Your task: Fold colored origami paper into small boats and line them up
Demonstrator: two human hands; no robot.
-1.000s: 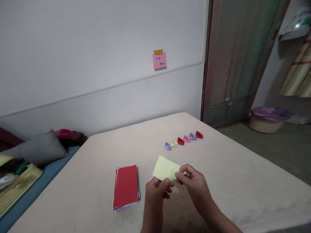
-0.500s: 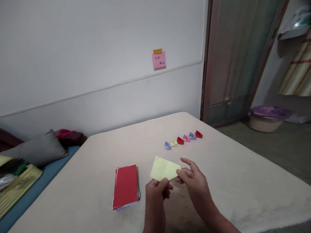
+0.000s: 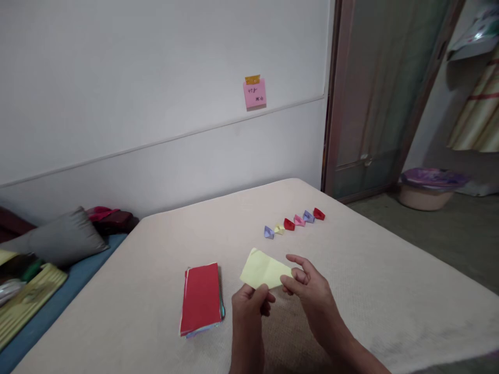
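My left hand [image 3: 248, 311] pinches the lower edge of a pale yellow folded paper rectangle [image 3: 263, 269] between thumb and fingers, above the cream mattress [image 3: 351, 291]. My right hand [image 3: 314, 296] sits at the paper's right end, its thumb by the corner and its fingers spread apart. To the left of my hands lies a stack of coloured paper [image 3: 200, 298], red sheet on top. Farther off, a row of several small origami boats [image 3: 294, 221] in purple, yellow, red and pink stands on the mattress.
The mattress ends at a corner near the white wall, with a pink sticky note [image 3: 254, 93] above it. A grey pillow [image 3: 64, 239] and cloth items lie at the left. A door [image 3: 366, 98] and a plastic-lined basin [image 3: 427, 189] stand at the right.
My right hand has let go of its pinch on the paper and its fingers have spread apart. The paper now hangs from my left hand, tilted slightly.
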